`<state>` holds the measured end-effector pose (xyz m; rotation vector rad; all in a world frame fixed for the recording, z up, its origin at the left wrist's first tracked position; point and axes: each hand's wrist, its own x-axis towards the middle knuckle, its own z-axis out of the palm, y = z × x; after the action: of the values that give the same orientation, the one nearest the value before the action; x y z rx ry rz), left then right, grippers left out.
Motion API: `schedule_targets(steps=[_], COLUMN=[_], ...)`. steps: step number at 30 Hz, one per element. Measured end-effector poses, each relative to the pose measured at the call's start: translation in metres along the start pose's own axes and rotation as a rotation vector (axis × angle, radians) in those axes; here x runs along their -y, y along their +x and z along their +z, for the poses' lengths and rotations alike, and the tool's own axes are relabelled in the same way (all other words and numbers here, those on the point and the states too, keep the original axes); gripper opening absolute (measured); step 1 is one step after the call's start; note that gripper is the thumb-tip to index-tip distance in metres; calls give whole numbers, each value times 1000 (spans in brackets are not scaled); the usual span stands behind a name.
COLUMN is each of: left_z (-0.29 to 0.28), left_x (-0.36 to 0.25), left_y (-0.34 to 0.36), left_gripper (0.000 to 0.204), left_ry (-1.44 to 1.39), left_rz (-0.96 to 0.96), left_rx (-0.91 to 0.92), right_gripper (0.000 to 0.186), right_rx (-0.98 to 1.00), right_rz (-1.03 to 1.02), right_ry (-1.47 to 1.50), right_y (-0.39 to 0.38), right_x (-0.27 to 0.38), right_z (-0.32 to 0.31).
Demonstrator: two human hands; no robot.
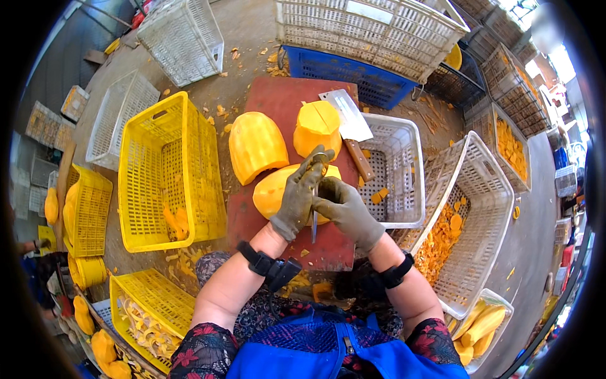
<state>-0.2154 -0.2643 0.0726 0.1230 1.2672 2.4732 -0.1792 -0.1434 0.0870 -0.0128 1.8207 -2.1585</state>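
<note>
On a red board [290, 95], my gloved left hand [297, 196] and my gloved right hand [347, 215] close together around a narrow metal tool [314, 228], perhaps a knife, pointing downward; their fingers hide much of it. Under my hands lies a peeled orange squash piece [268, 196]. A hollowed piece [257, 142] sits at the upper left, and a blocky piece [317, 123] with cuts across its top stands behind my hands. A cleaver [347, 117] with a wooden handle lies to that piece's right, beside my right hand.
A yellow crate [142, 208] stands left, a white crate [401, 221] right, another [480, 265] with orange scraps beyond it. Stacked crates [372, 31] stand behind. A crate of peels [120, 290] is lower left, squash in another [483, 328] lower right. A co-worker's arm [31, 246] shows far left.
</note>
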Motion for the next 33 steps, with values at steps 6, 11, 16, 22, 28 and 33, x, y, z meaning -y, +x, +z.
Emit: schedule_targets(steps=[6, 11, 16, 22, 28, 33], left_z=[0, -36, -33, -36, -37, -40], left_x=[9, -3, -9, -9, -15, -12], left_y=[17, 104, 131, 132, 128, 123], left_gripper=[54, 88, 100, 93, 93, 88], left_ry=[360, 1629, 1774, 1668, 1622, 1680], left_rz=[-26, 470, 132, 165, 175, 232], left_rx=[181, -196, -81, -31, 1, -18], right_gripper=[28, 20, 25, 40, 46, 39], right_rx=[-239, -495, -640, -476, -271, -242], right_rz=[-9, -40, -149, -32, 6, 49], right_ry=[298, 313, -543, -873, -975, -1140], right_y=[-7, 18, 91, 138, 151, 156], right_x=[-10, -6, 14, 19, 26, 39], right_z=[-11, -42, -70, -72, -85, -76])
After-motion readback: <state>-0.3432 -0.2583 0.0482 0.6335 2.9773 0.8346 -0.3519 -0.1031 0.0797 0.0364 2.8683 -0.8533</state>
